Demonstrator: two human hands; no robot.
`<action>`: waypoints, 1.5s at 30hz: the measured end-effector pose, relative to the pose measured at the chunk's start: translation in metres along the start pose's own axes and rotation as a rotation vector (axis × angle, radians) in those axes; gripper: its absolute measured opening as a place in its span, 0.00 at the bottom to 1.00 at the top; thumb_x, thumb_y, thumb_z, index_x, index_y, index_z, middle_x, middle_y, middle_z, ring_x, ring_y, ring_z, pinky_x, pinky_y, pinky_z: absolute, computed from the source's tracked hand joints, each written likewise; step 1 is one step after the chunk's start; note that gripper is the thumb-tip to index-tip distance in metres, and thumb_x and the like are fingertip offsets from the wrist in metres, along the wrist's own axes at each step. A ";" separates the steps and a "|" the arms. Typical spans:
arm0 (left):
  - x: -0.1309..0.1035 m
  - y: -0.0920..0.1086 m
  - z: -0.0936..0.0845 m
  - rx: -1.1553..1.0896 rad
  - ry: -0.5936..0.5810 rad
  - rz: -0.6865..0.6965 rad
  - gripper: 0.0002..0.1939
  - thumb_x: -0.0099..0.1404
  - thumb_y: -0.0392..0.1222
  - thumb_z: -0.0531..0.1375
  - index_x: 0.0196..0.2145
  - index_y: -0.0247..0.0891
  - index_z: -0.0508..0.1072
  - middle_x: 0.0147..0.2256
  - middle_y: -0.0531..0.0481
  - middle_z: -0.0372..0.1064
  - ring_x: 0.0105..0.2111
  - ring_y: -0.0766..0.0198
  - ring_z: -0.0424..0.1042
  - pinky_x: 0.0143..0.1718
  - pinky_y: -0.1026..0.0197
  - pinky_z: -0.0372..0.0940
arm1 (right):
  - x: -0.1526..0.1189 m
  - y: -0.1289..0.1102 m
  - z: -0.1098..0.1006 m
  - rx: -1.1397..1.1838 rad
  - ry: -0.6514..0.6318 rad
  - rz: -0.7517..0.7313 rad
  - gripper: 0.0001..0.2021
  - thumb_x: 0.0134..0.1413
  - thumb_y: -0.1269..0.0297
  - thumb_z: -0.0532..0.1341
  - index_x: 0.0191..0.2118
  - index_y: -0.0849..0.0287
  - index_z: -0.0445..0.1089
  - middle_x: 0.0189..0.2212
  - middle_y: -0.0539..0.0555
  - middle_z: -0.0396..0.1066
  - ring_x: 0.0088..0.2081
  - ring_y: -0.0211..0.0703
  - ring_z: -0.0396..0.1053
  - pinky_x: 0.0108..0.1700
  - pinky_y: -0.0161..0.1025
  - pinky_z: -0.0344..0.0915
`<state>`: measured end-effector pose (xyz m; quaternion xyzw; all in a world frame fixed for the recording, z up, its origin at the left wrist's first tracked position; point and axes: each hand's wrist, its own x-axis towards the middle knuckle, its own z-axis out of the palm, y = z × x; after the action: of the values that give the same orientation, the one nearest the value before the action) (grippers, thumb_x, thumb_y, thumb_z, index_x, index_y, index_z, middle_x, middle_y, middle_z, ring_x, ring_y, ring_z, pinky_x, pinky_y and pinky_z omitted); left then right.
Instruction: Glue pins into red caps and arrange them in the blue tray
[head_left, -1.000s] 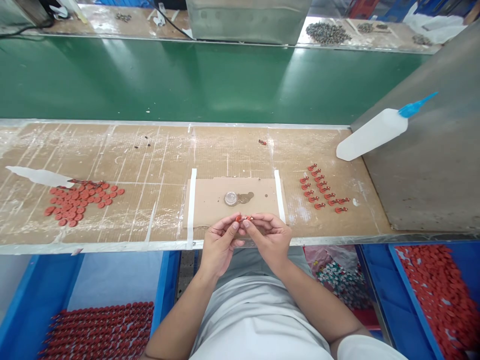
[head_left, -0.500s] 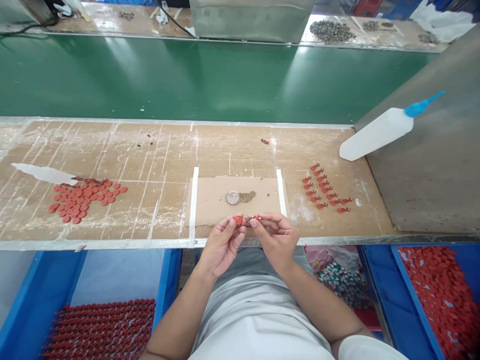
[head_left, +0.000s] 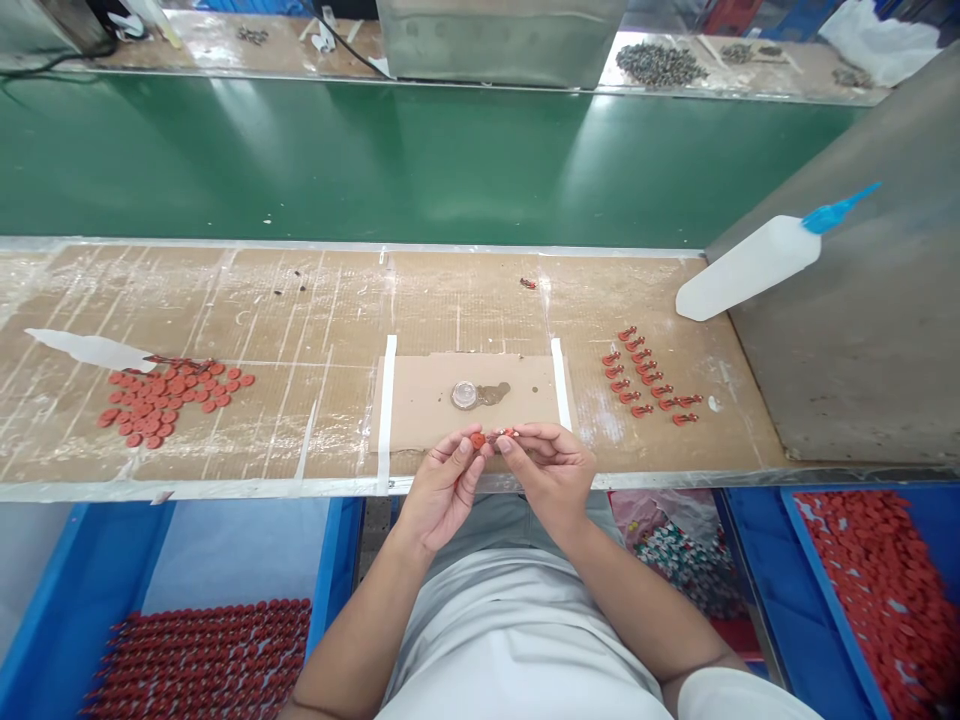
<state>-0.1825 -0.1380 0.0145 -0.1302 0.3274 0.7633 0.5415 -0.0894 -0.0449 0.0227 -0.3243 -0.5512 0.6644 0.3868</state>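
Observation:
My left hand (head_left: 442, 495) pinches a small round red disc (head_left: 478, 440) between thumb and fingers. Close against it, my right hand (head_left: 551, 475) grips a small red part with shiny metal bits (head_left: 507, 433); its exact kind is too small to make out. The two pieces meet or nearly meet between my fingertips, above the front edge of a cardboard sheet (head_left: 420, 400). On that sheet sits a small round shallow dish (head_left: 464, 395) beside a wet brown stain. To the right, several red discs with metal pieces on them (head_left: 646, 368) lie in slanting rows.
Loose red discs (head_left: 154, 405) are heaped at the left by a white strip (head_left: 86, 348). A white bottle with blue nozzle (head_left: 750, 268) leans at a metal box (head_left: 855, 300). Beyond runs a green belt (head_left: 337, 160). Blue bins (head_left: 322, 570) with red parts stand below the table.
My hands stay almost in place, with the disc and the metal-fitted part drawn slightly closer together. The view has shifted a little.

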 end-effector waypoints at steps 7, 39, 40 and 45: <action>-0.002 0.001 0.000 0.043 -0.044 -0.008 0.13 0.56 0.29 0.64 0.41 0.34 0.76 0.40 0.46 0.77 0.40 0.67 0.76 0.41 0.76 0.69 | 0.001 0.001 -0.003 0.001 0.001 -0.025 0.10 0.43 0.68 0.70 0.35 0.57 0.73 0.31 0.53 0.79 0.34 0.44 0.77 0.38 0.38 0.76; -0.010 0.000 0.001 0.204 -0.045 0.153 0.10 0.57 0.40 0.65 0.38 0.38 0.79 0.37 0.47 0.78 0.35 0.67 0.77 0.35 0.73 0.71 | -0.001 0.003 -0.004 -0.163 -0.148 -0.320 0.15 0.45 0.75 0.68 0.40 0.50 0.76 0.37 0.49 0.78 0.36 0.41 0.77 0.41 0.37 0.77; -0.010 0.000 0.002 0.206 -0.045 0.157 0.10 0.57 0.40 0.65 0.39 0.37 0.78 0.37 0.47 0.78 0.35 0.67 0.77 0.35 0.73 0.71 | -0.001 0.003 -0.004 -0.168 -0.146 -0.319 0.15 0.45 0.74 0.68 0.40 0.51 0.76 0.36 0.50 0.78 0.35 0.42 0.78 0.41 0.37 0.77; -0.010 0.001 0.003 0.217 -0.026 0.159 0.12 0.56 0.41 0.66 0.39 0.36 0.78 0.37 0.46 0.78 0.34 0.67 0.77 0.35 0.72 0.72 | -0.001 0.003 -0.004 -0.223 -0.132 -0.303 0.10 0.46 0.69 0.68 0.38 0.53 0.77 0.35 0.52 0.78 0.34 0.43 0.78 0.40 0.39 0.78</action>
<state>-0.1789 -0.1438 0.0224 -0.0343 0.4104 0.7655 0.4944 -0.0863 -0.0442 0.0186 -0.2340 -0.6880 0.5532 0.4071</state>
